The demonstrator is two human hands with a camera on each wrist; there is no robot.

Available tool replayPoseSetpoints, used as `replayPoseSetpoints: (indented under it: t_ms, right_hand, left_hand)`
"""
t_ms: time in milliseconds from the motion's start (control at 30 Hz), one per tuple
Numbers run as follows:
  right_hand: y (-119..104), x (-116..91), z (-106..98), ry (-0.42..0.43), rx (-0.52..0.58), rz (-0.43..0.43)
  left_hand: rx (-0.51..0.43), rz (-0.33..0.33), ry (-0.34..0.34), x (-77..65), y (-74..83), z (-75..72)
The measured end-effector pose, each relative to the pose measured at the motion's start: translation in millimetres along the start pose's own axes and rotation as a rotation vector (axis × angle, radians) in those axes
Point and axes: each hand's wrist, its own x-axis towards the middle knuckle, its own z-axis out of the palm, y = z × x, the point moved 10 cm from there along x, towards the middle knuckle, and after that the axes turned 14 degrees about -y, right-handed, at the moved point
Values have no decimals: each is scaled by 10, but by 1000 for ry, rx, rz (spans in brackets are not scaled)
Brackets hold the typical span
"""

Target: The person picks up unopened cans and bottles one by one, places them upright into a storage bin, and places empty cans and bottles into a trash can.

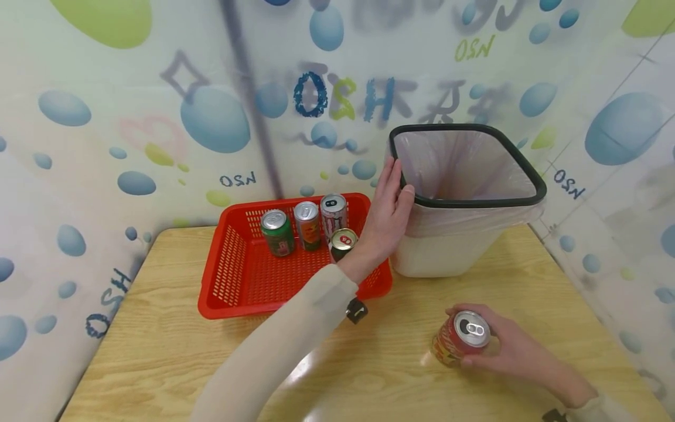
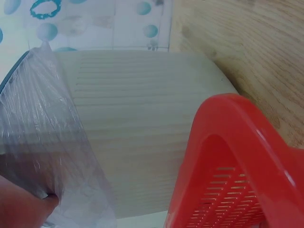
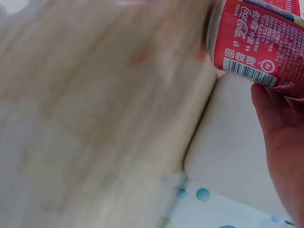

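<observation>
My right hand (image 1: 519,354) grips a red Coca-Cola can (image 1: 448,343) low over the table's front right part, its top tilted toward me. In the right wrist view, the can's barcode side (image 3: 256,50) faces the camera, with the hand (image 3: 285,147) beneath it. My left hand (image 1: 382,217) rests with straight fingers against the left side of a white trash bin (image 1: 435,252), just at its black rim. There the thumb (image 2: 28,204) touches the clear plastic liner (image 2: 61,123) folded over the bin's outside.
Left of the bin stands a red plastic basket (image 1: 253,278). It holds several cans, among them a green can (image 1: 278,237), an orange can (image 1: 309,228) and a dark can (image 1: 340,252) partly behind my left wrist. A patterned sheet (image 1: 211,170) hangs behind the wooden table (image 1: 153,328).
</observation>
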Motion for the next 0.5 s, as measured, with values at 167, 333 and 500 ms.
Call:
replayPoseSetpoints:
  t_ms: [167, 333, 500]
  right_hand:
    - [-42, -24, -135, 39, 16, -4]
    - [-132, -83, -380, 85, 10, 36]
    - [-321, -161, -729, 149, -22, 30]
  left_hand:
    - [19, 8, -8, 2, 15, -4]
    - [26, 14, -17, 11, 13, -1]
    - [34, 7, -19, 2, 8, -4]
